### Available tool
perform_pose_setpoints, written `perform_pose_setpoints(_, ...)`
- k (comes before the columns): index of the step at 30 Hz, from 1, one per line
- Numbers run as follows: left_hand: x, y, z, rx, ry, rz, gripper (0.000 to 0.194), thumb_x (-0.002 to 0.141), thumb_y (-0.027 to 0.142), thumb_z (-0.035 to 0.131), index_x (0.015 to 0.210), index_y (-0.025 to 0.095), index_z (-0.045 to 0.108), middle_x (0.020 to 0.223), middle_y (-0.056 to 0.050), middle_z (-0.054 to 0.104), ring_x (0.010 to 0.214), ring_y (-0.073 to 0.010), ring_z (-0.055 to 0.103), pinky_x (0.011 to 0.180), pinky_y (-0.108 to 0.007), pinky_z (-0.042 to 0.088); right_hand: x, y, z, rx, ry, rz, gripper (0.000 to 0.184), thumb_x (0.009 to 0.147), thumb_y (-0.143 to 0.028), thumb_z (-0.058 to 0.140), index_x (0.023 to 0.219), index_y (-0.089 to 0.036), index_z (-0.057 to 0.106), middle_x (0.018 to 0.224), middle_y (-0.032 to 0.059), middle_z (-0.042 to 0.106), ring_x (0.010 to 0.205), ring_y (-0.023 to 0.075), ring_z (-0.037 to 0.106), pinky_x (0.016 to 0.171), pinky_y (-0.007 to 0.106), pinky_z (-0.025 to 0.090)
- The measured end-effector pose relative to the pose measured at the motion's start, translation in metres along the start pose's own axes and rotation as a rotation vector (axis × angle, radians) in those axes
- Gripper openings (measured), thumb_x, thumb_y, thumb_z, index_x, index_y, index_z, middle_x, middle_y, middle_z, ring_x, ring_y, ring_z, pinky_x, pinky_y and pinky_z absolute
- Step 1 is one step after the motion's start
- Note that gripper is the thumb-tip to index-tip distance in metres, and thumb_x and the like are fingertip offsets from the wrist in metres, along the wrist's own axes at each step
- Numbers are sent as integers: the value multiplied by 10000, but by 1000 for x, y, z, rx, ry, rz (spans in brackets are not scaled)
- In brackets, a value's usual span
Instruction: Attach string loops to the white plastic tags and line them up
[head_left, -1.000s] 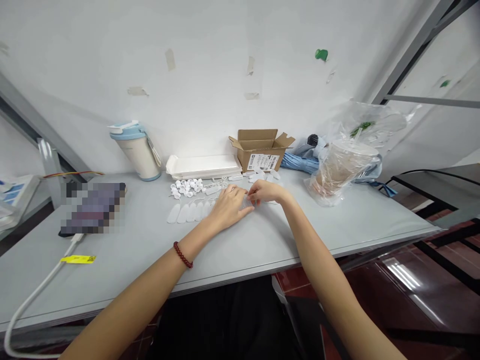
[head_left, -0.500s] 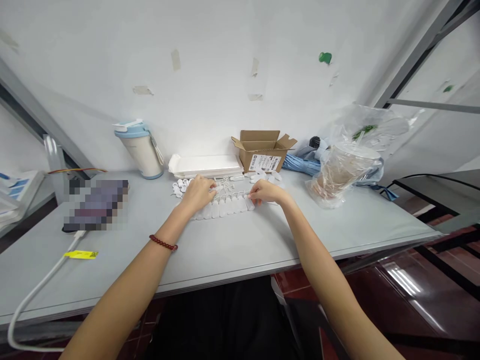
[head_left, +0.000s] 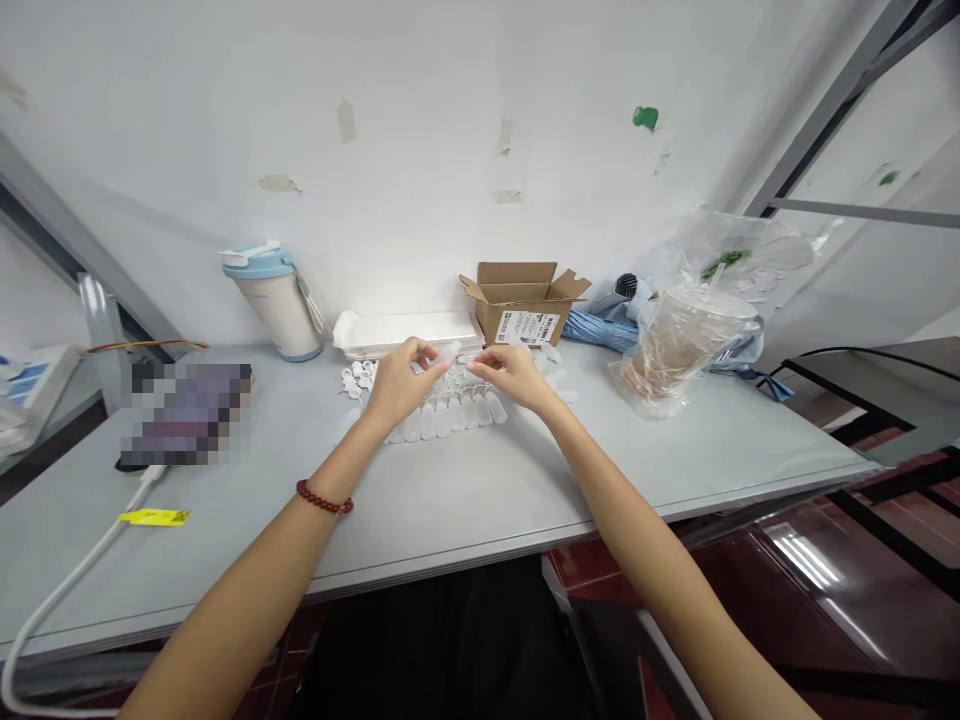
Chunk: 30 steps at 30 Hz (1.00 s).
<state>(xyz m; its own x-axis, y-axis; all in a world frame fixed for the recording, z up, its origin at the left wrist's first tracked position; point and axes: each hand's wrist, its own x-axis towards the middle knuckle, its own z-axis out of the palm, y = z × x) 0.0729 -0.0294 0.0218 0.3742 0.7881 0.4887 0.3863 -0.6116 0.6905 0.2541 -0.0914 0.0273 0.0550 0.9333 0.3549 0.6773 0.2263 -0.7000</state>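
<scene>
My left hand (head_left: 407, 380) pinches a translucent white oval tag (head_left: 449, 352) between thumb and fingertips, raised above the table. Just to its right, the fingers of my right hand (head_left: 515, 374) are pinched together at the tag's end. Whatever sits in that pinch is too small to make out. Below both hands lies a row of similar white tags (head_left: 451, 414) side by side, with thin white strings at their upper ends. Small white plastic pieces (head_left: 358, 378) are heaped left of my left hand, partly hidden by it. More loose tags (head_left: 553, 372) lie beyond my right hand.
Behind the hands stand a flat white box (head_left: 409, 328) and an open cardboard box (head_left: 525, 310). A tumbler (head_left: 279, 305) and a blurred phone-like device (head_left: 187, 415) with a cable are on the left. A bagged drink cup (head_left: 686, 340) and a folded blue umbrella (head_left: 604, 328) are on the right.
My left hand went left from the row, then lifted a tag toward the right hand. My right hand left the row's right end and rose up and left to meet it.
</scene>
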Motion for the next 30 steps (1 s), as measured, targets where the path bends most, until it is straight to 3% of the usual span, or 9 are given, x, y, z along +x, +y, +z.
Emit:
perform_pose_setpoints(3, -7, 8, 12, -152, -84, -14, 249, 745, 411, 631, 818, 175, 595, 849, -39, 687, 707, -153, 606, 649, -271, 479, -1, -3, 12, 52, -22, -23, 385, 828, -496, 534, 666, -150, 584, 686, 23, 627, 700, 139, 578, 645, 228, 406)
perform_pose_setpoints(7, -7, 6, 16, -186, -137, 11, 212, 772, 356, 590, 854, 173, 659, 920, -51, 719, 783, -171, 640, 734, -289, 507, 0, 0, 21, 131, 67, 111, 403, 867, -497, 457, 647, -166, 522, 611, 7, 572, 645, 143, 600, 588, 225, 401)
perform_pose_setpoints(12, 8, -29, 1, 202, -56, 67, 289, 787, 186, 431, 885, 168, 702, 994, -72, 724, 996, -239, 613, 926, -383, 455, 0, 3, 21, 124, 163, 146, 302, 849, -413, 505, 661, -179, 475, 639, 0, 575, 596, 144, 626, 555, 221, 385)
perform_pose_setpoints(17, 14, -60, -5, 417, -104, 94, 388, 755, 121, 370, 937, 166, 710, 1029, -75, 717, 1073, -266, 562, 955, -419, 432, 0, 3, 20, 79, 187, 161, 272, 847, -408, 516, 722, -167, 514, 728, 13, 614, 603, 139, 639, 573, 222, 395)
perform_pose_setpoints(24, 10, -54, 1, 502, -236, 110, 343, 783, 150, 388, 872, 203, 715, 1063, -82, 706, 1124, -311, 524, 936, -513, 416, 0, 5, 19, 71, 187, 126, 314, 842, -458, 529, 724, -167, 519, 742, 5, 608, 592, 133, 637, 593, 231, 402)
perform_pose_setpoints(30, 14, -52, -3, 472, -167, 67, 413, 745, 109, 379, 988, 130, 713, 1086, -133, 695, 1125, -327, 542, 952, -505, 421, 1, 5, 20, 14, 179, 104, 336, 848, -481, 515, 757, -162, 564, 766, 24, 624, 623, 136, 613, 605, 235, 393)
